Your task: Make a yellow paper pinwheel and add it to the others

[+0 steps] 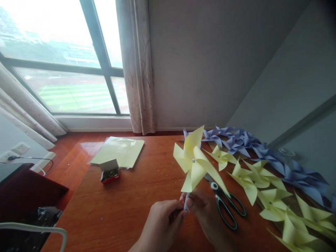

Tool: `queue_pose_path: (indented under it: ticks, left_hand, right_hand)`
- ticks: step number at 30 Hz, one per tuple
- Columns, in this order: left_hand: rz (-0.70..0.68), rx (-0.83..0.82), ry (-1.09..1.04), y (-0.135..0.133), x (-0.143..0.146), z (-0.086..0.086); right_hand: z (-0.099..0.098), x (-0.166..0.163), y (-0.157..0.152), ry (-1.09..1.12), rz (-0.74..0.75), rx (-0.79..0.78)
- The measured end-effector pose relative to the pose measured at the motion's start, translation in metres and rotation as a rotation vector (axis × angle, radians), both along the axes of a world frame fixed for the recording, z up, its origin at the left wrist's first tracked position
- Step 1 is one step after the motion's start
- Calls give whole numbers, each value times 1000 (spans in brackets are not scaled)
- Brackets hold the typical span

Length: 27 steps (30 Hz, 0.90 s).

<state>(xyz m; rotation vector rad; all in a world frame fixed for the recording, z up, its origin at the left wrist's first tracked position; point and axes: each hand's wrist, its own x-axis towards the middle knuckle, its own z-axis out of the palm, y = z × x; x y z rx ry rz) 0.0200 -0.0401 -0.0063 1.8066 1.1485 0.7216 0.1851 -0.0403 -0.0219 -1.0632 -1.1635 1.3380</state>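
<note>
A yellow paper pinwheel (pixel 193 175) with a silvery pin at its centre stands upright in front of me on a pale stick (pixel 186 201). Both hands pinch this stick just below the blades. My left hand (pixel 163 220) closes on it from the left, thumb and fingertips together. From the right, my right hand (pixel 206 213) grips it too, its fingers partly behind the lowest blade. Scissors (pixel 228 206) with dark handles lie just right of my right hand, their blades partly hidden by the pinwheel.
Several yellow pinwheels (pixel 271 203) lie along the right of the wooden table (pixel 126 210), with several blue-purple ones (pixel 237 140) behind. A stack of yellow paper (pixel 119 150) sits at the back left. Before it stands an open red box (pixel 110 175) of small metal pieces.
</note>
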Motion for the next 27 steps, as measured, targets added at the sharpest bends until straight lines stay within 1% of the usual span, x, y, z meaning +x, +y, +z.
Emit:
queue_pose_path:
  ticks: [5,9,11,14,17,19,21,24,27]
  left_hand:
    - [24,22,-41,2,-1,-3]
    - [53,144,48,2,-4,1]
    - [97,232,49,4,-9,6]
    - [205,360,-60,8,-21,15]
    - [320,439,-141,12,-32,22]
    - [357,473,-147,13,-37,24]
    - [366,479,-141,13,-38,25]
    - [378,440,-159,12,-37,23]
    - [442,401,-221,10,-35,21]
  right_hand:
    - [2,0,1,-28,18,46]
    - [1,0,0,-13,-3,1]
    - [1,0,0,-5,-13,-28]
    - [1,-1,-1,-9,-4,-41]
    - [1,-1,-1,-10,34,-45]
    - [0,-1,-1,-13,50,-46]
    - [-4,-1,0,-3,60,-40]
    - [-10,-3,1,33,60,-33]
    - [-16,-6,2,54,29,-20]
